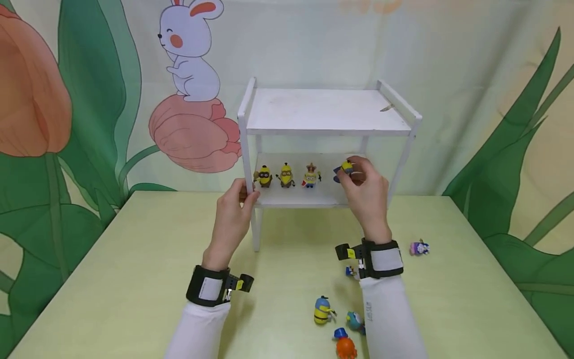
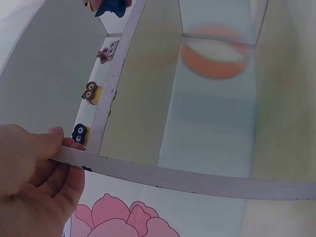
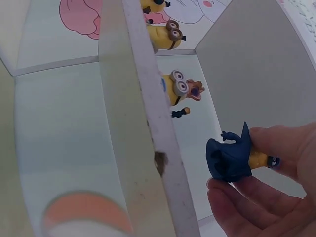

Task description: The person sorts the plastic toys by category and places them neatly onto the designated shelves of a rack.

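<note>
three toys (image 1: 286, 177) on rack (image 1: 314, 109), five on worktop (image 1: 287, 279); left hand (image 1: 230, 212) grips rack, right hand (image 1: 367, 192) pinches one blue-clad yellow figure (image 3: 229, 160).

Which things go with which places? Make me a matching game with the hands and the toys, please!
Column one:
1. Left hand
2. Right hand
3. Toy with the crown
4. Orange toy

Column two:
A. Lying on the yellow-green table
B. Gripping the side of the white rack
C. Standing third from the left on the lower shelf, in the head view
D. Holding the toy with the blue cape

Right pairs: 1-B, 2-D, 3-C, 4-A
</note>
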Demonstrator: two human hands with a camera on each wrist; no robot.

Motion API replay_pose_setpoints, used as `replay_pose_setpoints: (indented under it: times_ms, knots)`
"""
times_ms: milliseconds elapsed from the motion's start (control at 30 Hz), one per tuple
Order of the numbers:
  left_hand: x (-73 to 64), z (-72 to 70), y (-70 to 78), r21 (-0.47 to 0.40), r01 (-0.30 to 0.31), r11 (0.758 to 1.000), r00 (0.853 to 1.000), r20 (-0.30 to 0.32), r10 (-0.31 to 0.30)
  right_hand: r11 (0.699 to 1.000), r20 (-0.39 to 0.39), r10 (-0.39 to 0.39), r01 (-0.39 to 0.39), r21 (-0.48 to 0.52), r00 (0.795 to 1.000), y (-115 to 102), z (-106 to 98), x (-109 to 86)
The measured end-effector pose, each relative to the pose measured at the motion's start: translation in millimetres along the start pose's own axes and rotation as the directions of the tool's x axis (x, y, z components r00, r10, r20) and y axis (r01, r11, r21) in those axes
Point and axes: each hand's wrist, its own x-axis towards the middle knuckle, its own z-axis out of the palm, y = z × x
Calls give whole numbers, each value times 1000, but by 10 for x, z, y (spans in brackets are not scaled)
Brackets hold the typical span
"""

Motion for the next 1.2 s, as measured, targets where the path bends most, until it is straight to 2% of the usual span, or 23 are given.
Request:
replay_pose_setpoints:
  times_ms: [233,467,767,967,1200]
  knots:
    - [18,4,2,4,18,1000,1000,4,-18,998,12,-19,20,-55,1000,9,38,28]
    - [47,2,5,6,9,1000,1000,-8,-9,993,-16,-37,35,-110,999,26,62,69]
    - [8,-3,28,4,11,1000,1000,9,-11,982,-32,-1,-5,-187,999,50,126,34]
    - [24,29,20,11,7,1000,1000,-3,-7,980,-7,-14,12,-200,1000,80,183,29]
    - [13,40,40,6,17,1000,1000,4,-17,977,-22,-23,18,-212,1000,114,185,16]
